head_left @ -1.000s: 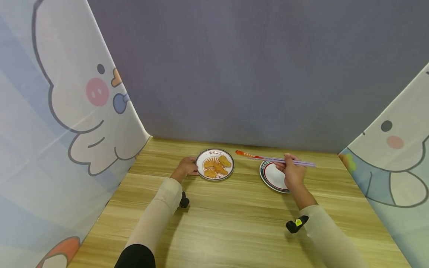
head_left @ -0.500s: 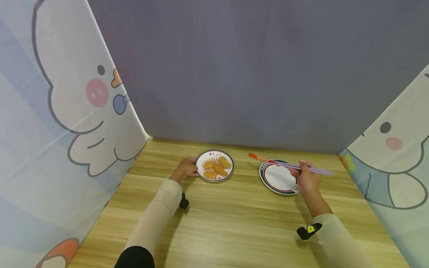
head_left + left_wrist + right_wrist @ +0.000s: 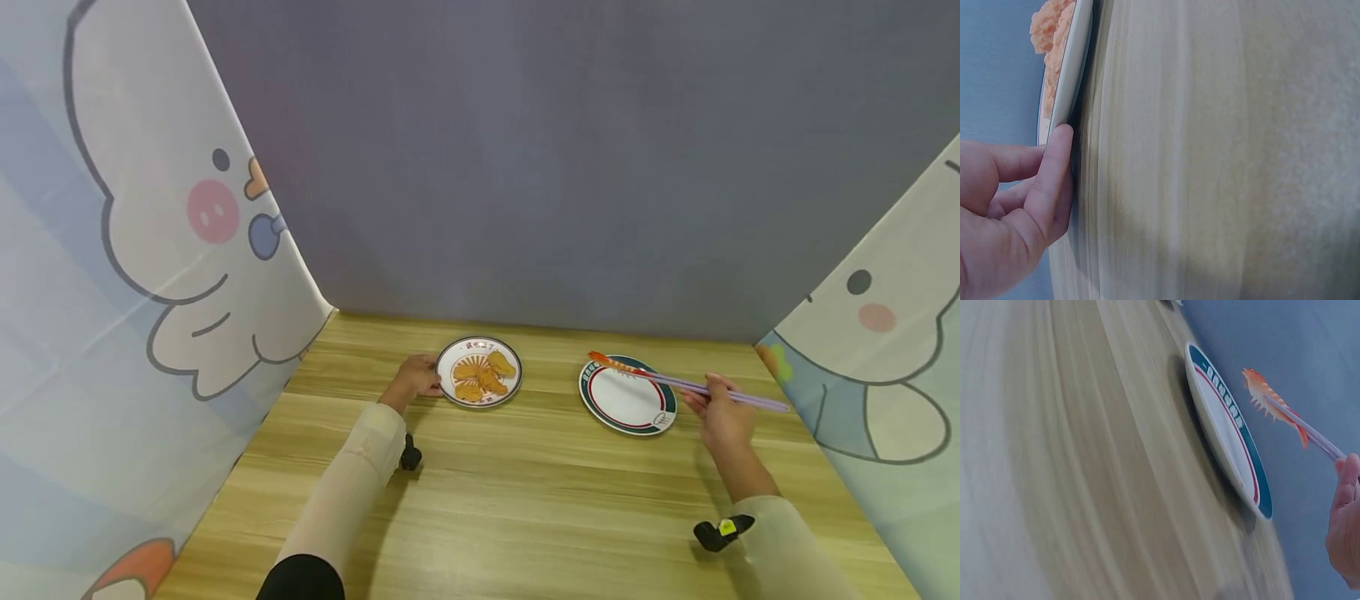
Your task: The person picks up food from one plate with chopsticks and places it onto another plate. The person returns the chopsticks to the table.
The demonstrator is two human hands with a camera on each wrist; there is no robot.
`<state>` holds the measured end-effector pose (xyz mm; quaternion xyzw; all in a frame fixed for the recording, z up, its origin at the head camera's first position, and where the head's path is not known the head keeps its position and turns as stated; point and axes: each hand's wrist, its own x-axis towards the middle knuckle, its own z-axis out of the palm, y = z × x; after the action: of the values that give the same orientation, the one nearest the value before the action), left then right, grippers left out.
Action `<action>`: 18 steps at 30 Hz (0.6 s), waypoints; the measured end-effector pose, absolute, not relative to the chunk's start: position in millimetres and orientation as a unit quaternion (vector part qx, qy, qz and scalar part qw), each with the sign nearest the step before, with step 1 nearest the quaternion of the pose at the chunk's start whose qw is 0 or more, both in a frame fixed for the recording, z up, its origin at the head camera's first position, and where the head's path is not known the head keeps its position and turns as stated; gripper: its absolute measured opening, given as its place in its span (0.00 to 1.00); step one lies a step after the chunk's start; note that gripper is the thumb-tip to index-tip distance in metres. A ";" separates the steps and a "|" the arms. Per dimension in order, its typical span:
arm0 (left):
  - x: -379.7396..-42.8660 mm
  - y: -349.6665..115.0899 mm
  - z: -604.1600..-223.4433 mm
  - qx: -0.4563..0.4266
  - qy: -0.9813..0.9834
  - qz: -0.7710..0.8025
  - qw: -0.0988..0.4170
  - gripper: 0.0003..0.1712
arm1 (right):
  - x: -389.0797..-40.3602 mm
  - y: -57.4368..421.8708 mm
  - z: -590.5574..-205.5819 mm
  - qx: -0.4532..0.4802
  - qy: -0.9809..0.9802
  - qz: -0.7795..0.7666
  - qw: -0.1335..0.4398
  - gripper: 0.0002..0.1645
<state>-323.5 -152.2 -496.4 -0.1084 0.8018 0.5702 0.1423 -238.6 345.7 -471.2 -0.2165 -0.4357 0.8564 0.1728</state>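
Observation:
My left hand [image 3: 414, 379] holds the left edge of a white dark-rimmed plate [image 3: 447, 367] between thumb and fingers. Several golden-brown fried chicken pieces [image 3: 491, 381] lie on that plate. In my right hand [image 3: 726, 417] is a pair of light purple chopsticks [image 3: 684, 385], their tips pointing left. They pinch an orange-red striped shrimp [image 3: 1268, 400], which hangs above a white plate with a green rim [image 3: 630, 408]. In the right wrist view the shrimp is clear of this plate, and part of the right hand lies outside the frame.
Both plates stand on a wood-grain table [image 3: 510, 492] towards its back edge. A grey wall [image 3: 525, 167] rises behind it, with cartoon-printed cloth [image 3: 142, 333] at the left and more on the right. A small black device sits on each wrist.
My right hand has moved right and a little towards me, carrying the chopsticks and shrimp from the gap between the plates to over the green-rimmed plate. The left hand stays at its plate.

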 end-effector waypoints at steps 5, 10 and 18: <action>-324.1 -151.6 -496.2 -0.107 0.807 0.563 0.143 0.31 | -234.3 354.3 -475.2 -0.233 -0.420 0.857 0.189 0.08; -323.3 -151.7 -497.6 -0.112 0.805 0.565 0.142 0.32 | -233.1 358.2 -479.9 -0.247 -0.420 0.851 0.197 0.08; -323.9 -151.2 -497.7 -0.110 0.799 0.574 0.141 0.32 | -229.0 362.2 -485.9 -0.260 -0.436 0.842 0.183 0.08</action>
<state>-323.9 -151.2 -497.7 -0.1104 0.7990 0.5739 0.1414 -229.0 362.2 -485.9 -0.2605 -0.4360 0.8417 0.1833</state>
